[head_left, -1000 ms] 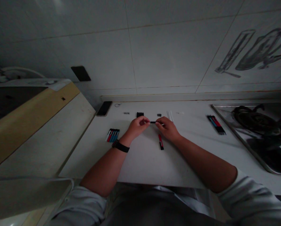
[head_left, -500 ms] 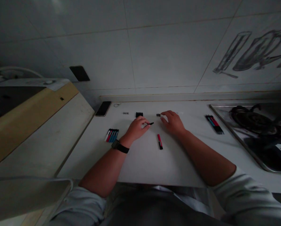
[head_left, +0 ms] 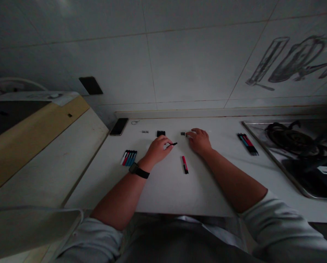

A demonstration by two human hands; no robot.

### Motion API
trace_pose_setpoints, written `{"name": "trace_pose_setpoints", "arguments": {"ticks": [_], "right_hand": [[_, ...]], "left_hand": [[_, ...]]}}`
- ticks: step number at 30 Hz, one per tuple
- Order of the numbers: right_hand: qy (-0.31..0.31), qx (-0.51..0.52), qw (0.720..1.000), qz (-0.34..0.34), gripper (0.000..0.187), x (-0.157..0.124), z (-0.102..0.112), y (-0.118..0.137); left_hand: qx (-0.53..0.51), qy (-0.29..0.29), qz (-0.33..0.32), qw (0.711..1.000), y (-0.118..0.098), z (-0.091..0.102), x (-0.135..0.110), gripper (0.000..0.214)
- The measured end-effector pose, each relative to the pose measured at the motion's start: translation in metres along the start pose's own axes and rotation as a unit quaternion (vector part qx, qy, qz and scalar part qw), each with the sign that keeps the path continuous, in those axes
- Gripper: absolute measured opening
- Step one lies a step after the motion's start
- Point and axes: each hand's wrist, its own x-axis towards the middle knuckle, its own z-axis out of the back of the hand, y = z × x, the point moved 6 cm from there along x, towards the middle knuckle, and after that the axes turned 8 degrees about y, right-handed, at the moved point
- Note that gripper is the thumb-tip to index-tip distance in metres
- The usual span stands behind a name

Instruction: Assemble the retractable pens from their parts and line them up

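My left hand (head_left: 158, 148) is closed round a thin black pen part (head_left: 172, 144) whose tip sticks out to the right, just above the white counter (head_left: 169, 182). My right hand (head_left: 199, 140) rests further back, fingers curled and pinching at a small dark piece (head_left: 183, 133) beside the white sticks; what it grips is too small to name. A red marker body (head_left: 184, 164) lies on the counter between my forearms.
A row of coloured markers (head_left: 129, 157) lies left of my left hand, another bundle (head_left: 247, 139) at the right. Small black parts (head_left: 161, 133) and tiny pieces (head_left: 145, 131) sit at the back, a phone (head_left: 119, 126) by the wall. A gas stove (head_left: 297, 146) is at the right.
My right hand let go of the black pen part and reached back to the small dark piece near the wall. My left hand kept the part and stayed almost still.
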Motion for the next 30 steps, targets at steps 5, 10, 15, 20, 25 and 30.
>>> {"name": "trace_pose_setpoints", "arguments": {"ticks": [5, 10, 15, 20, 25, 30], "right_hand": [[0.009, 0.008, 1.0, 0.003, 0.023, 0.002, 0.003, 0.001], [-0.004, -0.021, 0.999, 0.036, 0.016, 0.0, 0.008, 0.008], [0.017, -0.013, 0.999, 0.04, 0.016, -0.001, 0.005, 0.012], [0.036, -0.01, 0.998, 0.053, 0.016, 0.0, 0.006, 0.018], [0.033, 0.125, 0.982, 0.138, 0.02, -0.008, 0.014, 0.041], [0.016, 0.244, 0.958, 0.148, 0.025, -0.019, 0.021, 0.056]], "left_hand": [[-0.003, 0.001, 0.0, 1.0, 0.002, -0.002, -0.001, 0.007], [-0.003, 0.006, 0.004, 1.0, 0.0, -0.001, -0.001, 0.005], [0.004, 0.008, 0.005, 1.0, 0.001, -0.002, -0.001, 0.006], [0.008, 0.011, 0.003, 1.0, 0.002, -0.003, -0.001, 0.007], [0.008, 0.006, -0.003, 1.0, -0.002, 0.0, 0.0, 0.006], [0.005, -0.002, -0.012, 1.0, -0.002, 0.0, 0.0, 0.007]]}}
